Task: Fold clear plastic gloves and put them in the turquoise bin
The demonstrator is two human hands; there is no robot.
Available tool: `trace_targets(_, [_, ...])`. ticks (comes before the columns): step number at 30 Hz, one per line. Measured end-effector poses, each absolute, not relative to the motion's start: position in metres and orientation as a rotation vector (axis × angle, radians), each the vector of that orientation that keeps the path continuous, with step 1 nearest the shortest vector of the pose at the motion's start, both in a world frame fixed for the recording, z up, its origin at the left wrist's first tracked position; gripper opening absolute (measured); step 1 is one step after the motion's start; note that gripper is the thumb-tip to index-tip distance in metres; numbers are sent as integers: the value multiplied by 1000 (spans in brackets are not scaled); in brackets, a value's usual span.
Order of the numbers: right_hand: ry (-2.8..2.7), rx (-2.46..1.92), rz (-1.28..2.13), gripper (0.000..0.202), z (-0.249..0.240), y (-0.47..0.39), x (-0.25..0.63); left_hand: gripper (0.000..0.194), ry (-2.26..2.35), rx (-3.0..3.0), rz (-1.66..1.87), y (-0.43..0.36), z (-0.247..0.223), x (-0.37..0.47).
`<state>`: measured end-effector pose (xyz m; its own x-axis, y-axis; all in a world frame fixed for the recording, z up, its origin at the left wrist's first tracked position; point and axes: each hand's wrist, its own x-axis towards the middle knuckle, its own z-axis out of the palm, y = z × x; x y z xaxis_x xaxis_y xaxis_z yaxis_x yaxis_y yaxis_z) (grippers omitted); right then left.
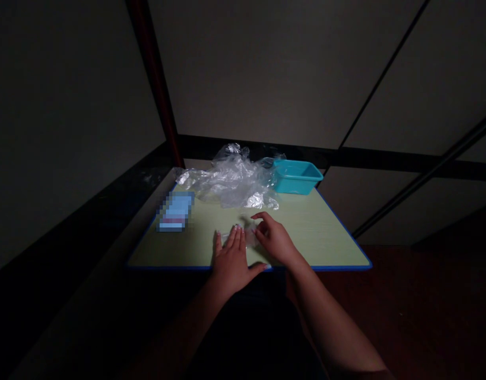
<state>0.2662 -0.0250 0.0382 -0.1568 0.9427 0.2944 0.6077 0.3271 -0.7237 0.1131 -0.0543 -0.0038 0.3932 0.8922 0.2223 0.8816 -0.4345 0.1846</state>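
Note:
My left hand (231, 258) lies flat near the table's front edge, fingers spread, pressing on a small piece of clear plastic film (250, 236). To its right, my right hand (275, 240) has curled fingers at the film's right side. The index fingertip stands a little apart from the thumb, and the film meets the thumb tip; the other fingertips are hidden. Beyond both hands, a crumpled heap of clear plastic (235, 179) spreads over the back of the table.
A turquoise plastic basket (294, 184) stands at the back right, touching the heap. On the left lies a blurred-out, bluish rectangular object (176, 211). The pale table (325, 243) has a blue edge, with walls behind and to the left.

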Motion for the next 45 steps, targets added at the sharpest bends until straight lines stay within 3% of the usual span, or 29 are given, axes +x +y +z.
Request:
trace_targets(13, [-2079,-1093,753,18,37,-14,231,93,1621,2523,482,-55,-1,114])
trace_targets(19, [-1773,-944,1017,18,20,-10,244,94,1656,2532,467,-55,-1,114])
trace_targets(22, [-1652,-999,905,17,15,-10,253,93,1653,2546,472,-55,-1,114])
trace_targets(25, [-1731,-1157,581,20,18,-19,258,92,1659,2554,439,-55,-1,114])
trace_targets(29, [-1973,-1365,340,39,28,-41,250,81,1648,2562,385,-56,1,114])
trace_targets(33, [-2045,-1584,321,55,29,-53,239,78,1627,2559,412,-58,5,114])
trace_targets(40, [-2012,-1794,456,40,27,-49,238,84,1587,2533,458,-55,2,111])
trace_targets(45, [-1978,-1789,485,44,26,-51,238,84,1583,2528,511,-54,0,108])
